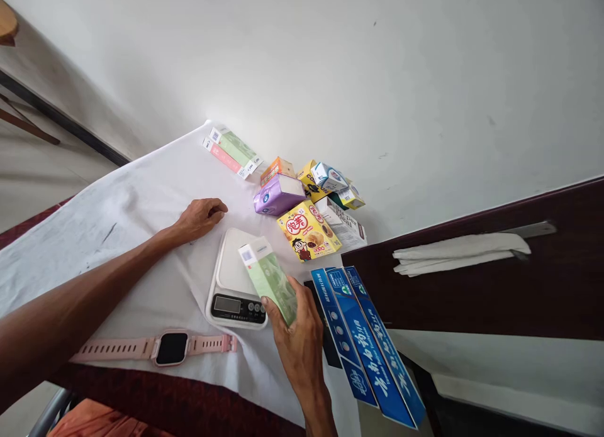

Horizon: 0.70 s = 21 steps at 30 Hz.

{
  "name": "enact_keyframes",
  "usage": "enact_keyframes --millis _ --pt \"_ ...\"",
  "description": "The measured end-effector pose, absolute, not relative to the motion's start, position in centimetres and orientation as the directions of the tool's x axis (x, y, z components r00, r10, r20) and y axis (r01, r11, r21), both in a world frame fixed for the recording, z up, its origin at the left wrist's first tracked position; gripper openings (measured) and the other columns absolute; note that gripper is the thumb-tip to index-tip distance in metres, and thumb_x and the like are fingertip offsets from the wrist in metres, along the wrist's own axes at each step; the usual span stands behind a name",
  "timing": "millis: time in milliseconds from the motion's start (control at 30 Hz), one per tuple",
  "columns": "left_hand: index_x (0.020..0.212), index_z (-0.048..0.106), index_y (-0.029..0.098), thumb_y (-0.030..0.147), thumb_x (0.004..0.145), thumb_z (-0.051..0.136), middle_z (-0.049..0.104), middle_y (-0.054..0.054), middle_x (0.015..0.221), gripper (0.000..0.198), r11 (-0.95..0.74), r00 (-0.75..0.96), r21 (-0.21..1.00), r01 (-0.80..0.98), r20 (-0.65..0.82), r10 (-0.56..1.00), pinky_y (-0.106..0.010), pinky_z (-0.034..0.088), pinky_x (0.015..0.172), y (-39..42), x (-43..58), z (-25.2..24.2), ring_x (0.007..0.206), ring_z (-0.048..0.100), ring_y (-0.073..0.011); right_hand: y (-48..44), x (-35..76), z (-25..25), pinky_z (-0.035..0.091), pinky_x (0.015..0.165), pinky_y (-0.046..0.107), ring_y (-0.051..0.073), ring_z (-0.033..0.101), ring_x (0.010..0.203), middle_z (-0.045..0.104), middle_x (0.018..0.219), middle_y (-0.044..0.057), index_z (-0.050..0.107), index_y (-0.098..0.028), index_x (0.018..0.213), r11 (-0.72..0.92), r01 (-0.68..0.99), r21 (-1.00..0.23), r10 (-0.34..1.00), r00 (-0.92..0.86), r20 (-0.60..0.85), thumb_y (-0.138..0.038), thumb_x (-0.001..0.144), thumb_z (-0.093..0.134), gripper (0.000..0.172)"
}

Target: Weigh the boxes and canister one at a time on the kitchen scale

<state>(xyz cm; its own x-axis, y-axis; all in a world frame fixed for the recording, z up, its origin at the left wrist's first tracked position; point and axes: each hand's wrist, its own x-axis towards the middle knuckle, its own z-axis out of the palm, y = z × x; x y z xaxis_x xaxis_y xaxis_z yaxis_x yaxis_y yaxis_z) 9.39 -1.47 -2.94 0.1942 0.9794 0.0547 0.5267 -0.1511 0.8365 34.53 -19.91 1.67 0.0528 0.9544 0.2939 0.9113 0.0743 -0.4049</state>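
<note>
My right hand (299, 330) grips a green and white box (268, 276), its thumb on one side and fingers on the other. The box is tilted over the right part of a white digital scale (234, 261); whether it touches the scale cannot be told. Left of the scale, my left hand (201, 219) rests on the white cloth with its fingers curled and closed; anything inside them is hidden. A green box (236, 146) and a pink and white box (224, 157) lie side by side at the far end of the cloth.
Beyond the scale are a yellow snack box (309, 231), a purple pack (280, 195) and several other boxes. Long blue toothpaste boxes (365, 342) lie at the right edge. A pink-strapped watch (171, 348) lies near the front. The wall (377, 78) borders the far side.
</note>
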Motion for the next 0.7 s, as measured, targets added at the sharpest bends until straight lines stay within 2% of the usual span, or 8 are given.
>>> enact_keyframes --millis 233,367,467,600,700 --pt "0.107 0.074 0.02 0.035 0.085 0.052 0.074 -0.003 0.084 0.034 -0.172 0.194 0.822 0.543 0.076 0.978 -0.032 0.048 0.075 -1.5 9.4 -2.9 0.081 0.067 -0.0214 -24.3 38.0 -0.2 0.052 0.095 0.047 0.036 0.061 0.123 0.065 0.134 0.018 0.058 -0.014 0.138 -0.241 0.831 -0.502 0.898 0.387 0.21 -0.07 0.09 0.059 0.073" --pt "0.107 0.075 0.02 0.037 0.086 0.052 0.074 -0.003 0.083 0.035 -0.17 0.187 0.813 0.558 0.076 0.979 -0.032 0.048 0.073 -1.6 9.4 -2.9 0.079 0.066 -0.0208 -26.4 38.5 -2.7 0.052 0.091 0.049 0.039 0.061 0.119 0.065 0.13 0.021 0.058 -0.011 0.136 -0.312 0.839 -0.445 0.866 0.444 0.23 -0.077 0.089 0.054 0.082" --pt "0.107 0.074 0.02 0.035 0.085 0.052 0.073 -0.003 0.085 0.035 -0.172 0.181 0.813 0.557 0.084 0.98 -0.032 0.048 0.073 -1.6 9.5 -3.1 0.079 0.066 -0.021 -26.9 38.6 -3.4 0.05 0.093 0.051 0.04 0.061 0.118 0.065 0.127 0.022 0.056 -0.011 0.137 -0.274 0.887 -0.372 0.878 0.389 0.278 -0.078 0.089 0.051 0.083" --pt "0.105 0.074 0.02 0.032 0.085 0.052 0.074 -0.004 0.087 0.032 -0.182 0.175 0.82 0.543 0.102 0.979 -0.032 0.049 0.074 -1.6 9.6 -3.5 0.079 0.066 -0.0214 -25.3 39.0 -1.3 0.047 0.1 0.055 0.041 0.058 0.12 0.063 0.128 0.023 0.056 -0.01 0.136 -0.158 0.932 -0.325 0.879 0.283 0.384 -0.076 0.086 0.06 0.083" --pt "0.104 0.074 0.021 0.027 0.086 0.051 0.075 -0.004 0.092 0.03 -0.206 0.187 0.817 0.538 0.123 0.975 -0.032 0.049 0.075 -1.6 9.7 -3.7 0.081 0.067 -0.0215 -22.1 38.2 1.5 0.049 0.098 0.052 0.036 0.061 0.116 0.065 0.125 0.019 0.06 -0.014 0.131 0.008 0.96 -0.281 0.872 0.131 0.472 -0.066 0.092 0.06 0.065"
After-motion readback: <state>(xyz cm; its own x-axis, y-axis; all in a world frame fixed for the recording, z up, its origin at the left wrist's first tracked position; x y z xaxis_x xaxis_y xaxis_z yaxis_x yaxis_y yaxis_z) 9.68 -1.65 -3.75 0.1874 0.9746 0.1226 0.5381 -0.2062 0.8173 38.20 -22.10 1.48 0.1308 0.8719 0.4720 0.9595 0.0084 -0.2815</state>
